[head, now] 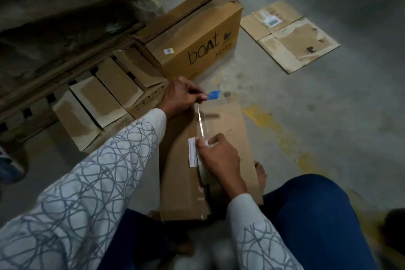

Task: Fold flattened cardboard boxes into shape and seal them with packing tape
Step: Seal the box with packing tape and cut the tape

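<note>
Right grip (219, 155) curls round the tape roll (202, 171), holding the strip (201, 120) taut along the box (232, 138) seam; left grip (182, 96) pinches what may be a blue cutter (213, 95), likely to slice it.

Your brown cardboard box (230, 136) on the floor, flaps closed, tape roll (202, 171) upright on its seam, clear strip (201, 120) stretched to far edge.

Brown carton (197, 35): side printed "boAt" in dark letters. White labels (192, 152) on cartons: print too small to read.
</note>
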The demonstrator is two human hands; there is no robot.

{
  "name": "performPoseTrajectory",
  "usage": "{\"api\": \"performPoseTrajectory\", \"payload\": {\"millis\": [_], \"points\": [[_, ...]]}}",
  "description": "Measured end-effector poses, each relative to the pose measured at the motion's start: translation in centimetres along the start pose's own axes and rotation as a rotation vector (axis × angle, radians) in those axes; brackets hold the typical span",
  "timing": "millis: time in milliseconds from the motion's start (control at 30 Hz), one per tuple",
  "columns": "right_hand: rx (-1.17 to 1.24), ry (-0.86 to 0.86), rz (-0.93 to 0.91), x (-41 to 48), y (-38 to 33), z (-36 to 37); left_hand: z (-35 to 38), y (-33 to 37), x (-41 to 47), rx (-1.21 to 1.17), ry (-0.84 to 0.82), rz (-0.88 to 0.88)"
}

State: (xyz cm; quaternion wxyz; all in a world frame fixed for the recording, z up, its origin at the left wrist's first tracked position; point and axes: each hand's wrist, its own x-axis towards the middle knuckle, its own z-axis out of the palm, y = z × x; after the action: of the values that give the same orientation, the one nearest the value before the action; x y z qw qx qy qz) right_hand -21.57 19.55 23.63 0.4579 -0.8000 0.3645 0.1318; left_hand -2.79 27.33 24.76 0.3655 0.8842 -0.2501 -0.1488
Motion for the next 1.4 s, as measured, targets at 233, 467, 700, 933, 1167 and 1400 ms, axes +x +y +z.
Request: {"api": "performPoseTrajectory", "payload": {"millis": [233, 467, 700, 933, 1167, 1400], "points": [[-0.165, -0.162, 0.044, 4.1, -1.9, -0.7, 5.1, -3.0, -0.1, -0.281, 0.318, -0.202], [-0.070, -0.269, 0.032, 4.0, -3.9, -4.4, 6.8, -4.1, 0.0, -0.458, 0.406, -0.209], [-0.115, -0.306, 0.084, 3.6, -4.3, -0.3, 3.5, -6.5, 2.0, -0.300, 0.248, -0.181], [-0.316, -0.333, 0.065, 5.9, -6.6, -0.6, 2.5, -6.9, 4.7, -0.093, -0.011, -0.046], [-0.427, -0.290, 0.038, 6.3, -7.2, 0.4, 3.7, -8.7, 4.1, 0.054, -0.139, -0.088], [-0.378, -0.037, 0.008, 2.8, -6.8, 0.3, 3.3, -9.7, 3.9, 0.054, -0.268, -0.217]]}}
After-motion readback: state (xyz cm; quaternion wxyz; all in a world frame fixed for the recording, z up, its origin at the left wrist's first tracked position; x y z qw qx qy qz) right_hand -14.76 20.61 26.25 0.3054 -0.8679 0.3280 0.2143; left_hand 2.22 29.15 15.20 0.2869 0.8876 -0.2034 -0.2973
